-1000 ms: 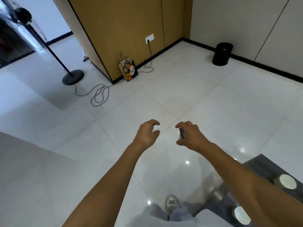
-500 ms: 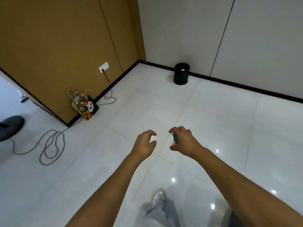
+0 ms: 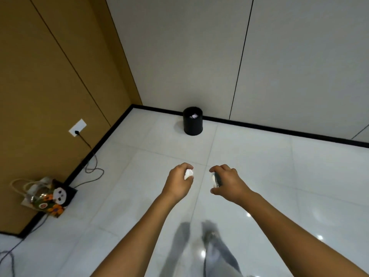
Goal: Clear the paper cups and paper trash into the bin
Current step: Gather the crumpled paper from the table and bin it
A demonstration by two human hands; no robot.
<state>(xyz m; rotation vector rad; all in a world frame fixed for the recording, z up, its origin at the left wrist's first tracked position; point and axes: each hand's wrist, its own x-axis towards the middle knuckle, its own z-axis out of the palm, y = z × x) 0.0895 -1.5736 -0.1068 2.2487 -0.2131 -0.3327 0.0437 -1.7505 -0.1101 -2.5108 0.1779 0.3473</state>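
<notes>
A black round bin (image 3: 193, 124) stands on the floor against the far wall, with some white paper visible inside it. My left hand (image 3: 178, 181) grips a small crumpled white paper (image 3: 188, 174). My right hand (image 3: 226, 181) holds a crushed paper cup (image 3: 216, 178), pale with a dark side, mostly hidden by my fingers. Both hands are held out in front of me above the floor, well short of the bin.
A patterned tote bag (image 3: 47, 196) leans against the brown wall at the left. A black cable (image 3: 90, 166) runs from a wall socket (image 3: 77, 127) along the floor. White tiled floor (image 3: 279, 176) stretches between me and the bin. My legs show below.
I have walked toward the corner; the bin is now nearer and centred ahead. The dark table with cups and the fan stand have left the view. Both hands still hold their trash.
</notes>
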